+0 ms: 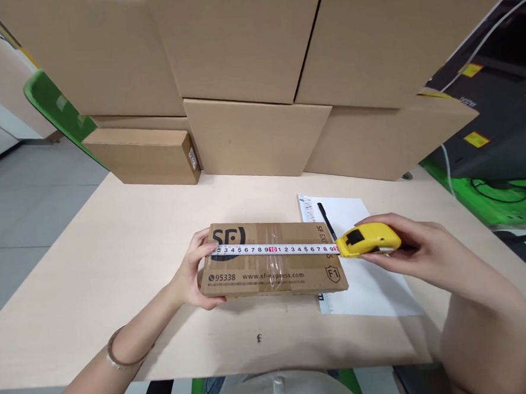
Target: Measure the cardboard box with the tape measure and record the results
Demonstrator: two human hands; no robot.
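A brown cardboard box [268, 284] with printed lettering and a strip of clear tape is in front of me. My left hand [197, 275] grips the box's left end, with its thumb or finger on the end of the white tape blade [288, 250]. The blade runs straight across the box's top face to the right edge. At that edge my right hand [408, 244] is closed around the yellow tape measure [370, 238]. White paper [376, 291] lies behind and to the right of the box, with a black pen [325, 218] on it.
Tall cardboard panels [259, 138] stand along the table's back. A closed carton [154, 159] sits at the back left. A dark Brother machine [498, 111] and cables are beyond the right edge. The table's front edge [238, 374] lies close to my body.
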